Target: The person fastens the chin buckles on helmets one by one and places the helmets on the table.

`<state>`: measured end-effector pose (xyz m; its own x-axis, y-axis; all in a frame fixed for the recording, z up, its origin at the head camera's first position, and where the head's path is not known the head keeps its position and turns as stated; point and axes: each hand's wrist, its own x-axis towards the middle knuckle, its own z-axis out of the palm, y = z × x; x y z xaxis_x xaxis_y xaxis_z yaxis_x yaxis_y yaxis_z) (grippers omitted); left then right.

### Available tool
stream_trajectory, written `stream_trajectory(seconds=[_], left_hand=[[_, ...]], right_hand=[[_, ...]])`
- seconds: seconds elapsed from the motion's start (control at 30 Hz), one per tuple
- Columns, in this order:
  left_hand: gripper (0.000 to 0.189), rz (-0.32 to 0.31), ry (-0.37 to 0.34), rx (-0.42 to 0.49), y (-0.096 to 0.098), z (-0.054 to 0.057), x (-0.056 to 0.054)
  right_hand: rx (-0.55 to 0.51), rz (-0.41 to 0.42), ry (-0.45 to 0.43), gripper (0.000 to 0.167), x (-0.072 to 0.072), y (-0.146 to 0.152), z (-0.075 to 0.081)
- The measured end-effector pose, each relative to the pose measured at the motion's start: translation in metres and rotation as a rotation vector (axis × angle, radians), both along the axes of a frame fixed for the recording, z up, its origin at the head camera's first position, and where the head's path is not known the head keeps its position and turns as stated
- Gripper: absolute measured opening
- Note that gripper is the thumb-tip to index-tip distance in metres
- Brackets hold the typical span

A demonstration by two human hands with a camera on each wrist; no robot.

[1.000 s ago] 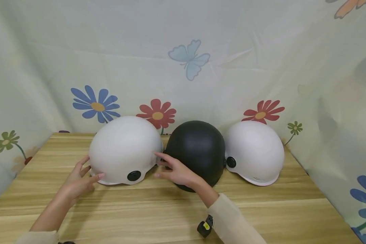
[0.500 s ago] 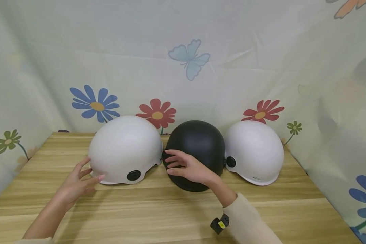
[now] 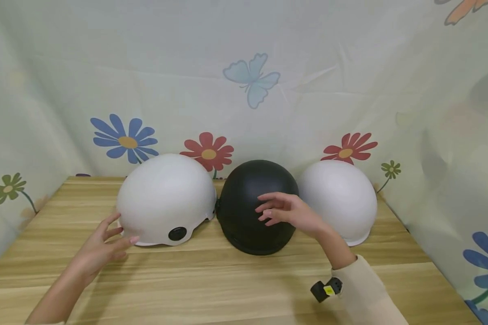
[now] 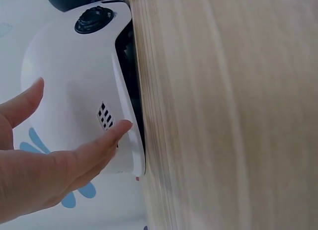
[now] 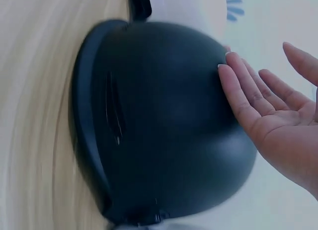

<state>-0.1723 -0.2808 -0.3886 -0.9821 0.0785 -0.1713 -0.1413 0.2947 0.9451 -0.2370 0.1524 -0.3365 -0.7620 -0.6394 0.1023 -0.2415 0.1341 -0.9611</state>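
Observation:
Three helmets sit in a row on a wooden table. At the left of the head view is a large white helmet (image 3: 166, 194) with a round black cap on its side and, in the left wrist view, a small dark-slotted vent (image 4: 105, 115). My left hand (image 3: 99, 253) lies at its left side, fingers spread, fingertips right at the shell and lower rim. The black helmet (image 3: 248, 189) stands in the middle. In front of it my right hand (image 3: 293, 213) hovers with loosely bent fingers, holding nothing. A second white helmet (image 3: 341, 194) is at the right, partly hidden by the right hand and forearm.
The wooden table (image 3: 211, 289) extends in front of the helmets. A pale cloth (image 3: 166, 90) printed with flowers and butterflies hangs behind and at both sides. A small black device (image 3: 325, 290) with a yellow mark is at the right sleeve.
My right hand has moved rightward from the left white helmet's right edge, across the front of the black helmet. The left hand has stayed nearly in place, and the helmets have not visibly moved.

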Motion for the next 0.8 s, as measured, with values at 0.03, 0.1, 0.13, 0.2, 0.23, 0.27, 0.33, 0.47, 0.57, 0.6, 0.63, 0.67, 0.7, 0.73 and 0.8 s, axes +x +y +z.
stream_trajectory(seconds=[0.03, 0.1, 0.13, 0.2, 0.23, 0.27, 0.33, 0.47, 0.57, 0.6, 0.63, 0.67, 0.7, 0.73, 0.8], left_hand=[[0.093, 0.000, 0.003, 0.002, 0.000, 0.000, 0.001], [0.093, -0.007, 0.009, 0.008, 0.000, -0.001, 0.002], [0.092, -0.009, 0.010, 0.010, 0.000, -0.001, 0.002], [0.092, -0.013, 0.009, 0.005, -0.001, -0.001, 0.003], [0.092, -0.013, 0.008, 0.003, -0.001, -0.001, 0.003], [0.092, -0.015, 0.008, 0.001, -0.001, -0.001, 0.003], [0.091, -0.018, 0.009, 0.000, -0.001, -0.001, 0.004], [0.090, -0.019, 0.021, -0.001, -0.001, 0.000, 0.006], [0.088, -0.022, 0.031, -0.013, 0.001, 0.001, 0.007], [0.087, -0.025, 0.032, -0.018, 0.002, 0.001, 0.008], [0.086, -0.027, 0.031, -0.023, 0.003, 0.002, 0.008], [0.085, -0.029, 0.031, -0.029, 0.004, 0.003, 0.009], [0.084, -0.031, 0.029, -0.034, 0.004, 0.004, 0.009], [0.084, -0.033, 0.028, -0.042, 0.005, 0.005, 0.009], [0.082, -0.039, 0.030, -0.060, 0.007, 0.007, 0.009]], right_hand=[[-0.002, -0.014, 0.000, 0.044, -0.001, 0.005, 0.001], [0.003, -0.043, 0.002, 0.044, -0.001, 0.014, 0.003], [0.016, -0.061, 0.005, 0.044, -0.001, 0.018, 0.004], [0.050, -0.095, 0.015, 0.045, 0.000, 0.027, 0.008], [0.073, -0.117, 0.018, 0.045, 0.001, 0.031, 0.009], [0.101, -0.142, 0.020, 0.046, 0.001, 0.036, 0.011], [0.157, -0.188, 0.033, 0.048, 0.002, 0.044, 0.013], [0.264, -0.257, 0.115, 0.047, 0.003, 0.061, 0.013], [0.331, -0.296, 0.214, 0.044, 0.002, 0.076, 0.013], [0.348, -0.308, 0.243, 0.043, 0.003, 0.081, 0.014], [0.365, -0.322, 0.268, 0.042, 0.003, 0.086, 0.014], [0.386, -0.336, 0.289, 0.042, 0.003, 0.091, 0.015], [0.402, -0.349, 0.306, 0.042, 0.004, 0.096, 0.016], [0.414, -0.361, 0.317, 0.042, 0.005, 0.100, 0.017], [0.442, -0.381, 0.334, 0.044, 0.007, 0.108, 0.019]])
